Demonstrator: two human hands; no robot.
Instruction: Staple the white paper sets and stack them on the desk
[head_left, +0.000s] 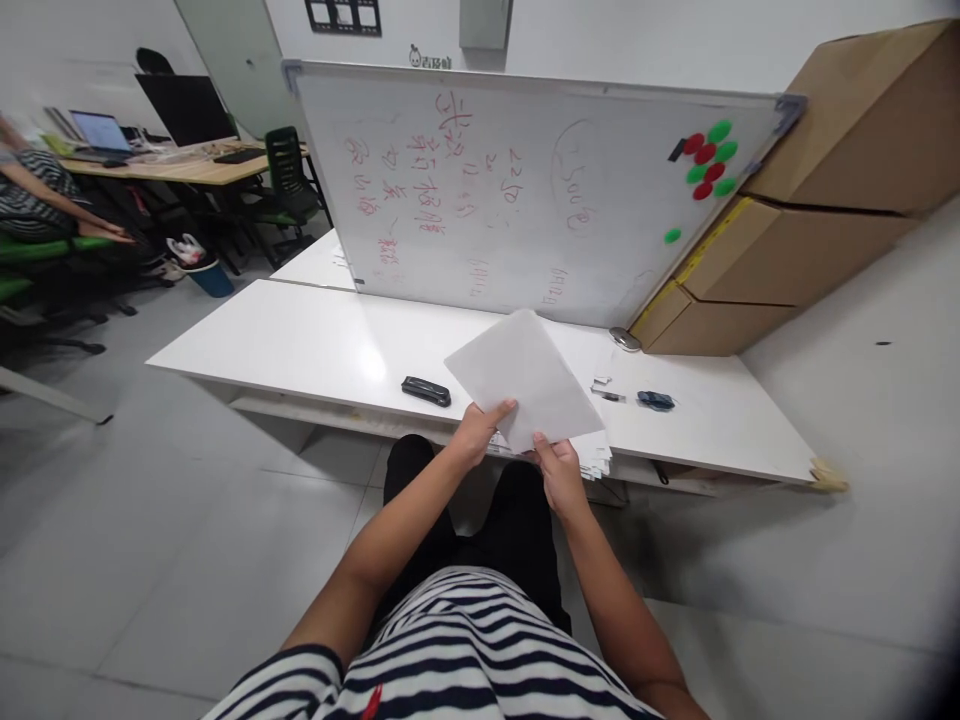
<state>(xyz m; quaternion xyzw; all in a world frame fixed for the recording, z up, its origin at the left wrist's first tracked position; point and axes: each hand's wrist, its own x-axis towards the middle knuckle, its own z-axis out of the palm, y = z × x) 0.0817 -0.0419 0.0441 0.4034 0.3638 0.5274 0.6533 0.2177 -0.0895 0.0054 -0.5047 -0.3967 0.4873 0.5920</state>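
A white sheet of paper (525, 370) is held up at an angle over the front edge of the white table (330, 325). My left hand (478, 432) grips its lower left side, thumb on top. At the bottom edge, my right hand (559, 470) pinches the same paper; whether it is one sheet or several I cannot tell. Beneath it, partly covered, lies a stack of papers (598, 458) reaching past the table's edge. A black stapler (426, 391) rests on the table left of the paper. To the right are a pen (609, 395) and a dark blue object (656, 401).
A whiteboard (465, 190) with red writing and coloured magnets stands at the table's back. Cardboard boxes (847, 170) are stacked at right, near a round metal object (625, 339). At far left a person (45, 190) sits by a desk (176, 170); a blue bin (210, 277) stands nearby.
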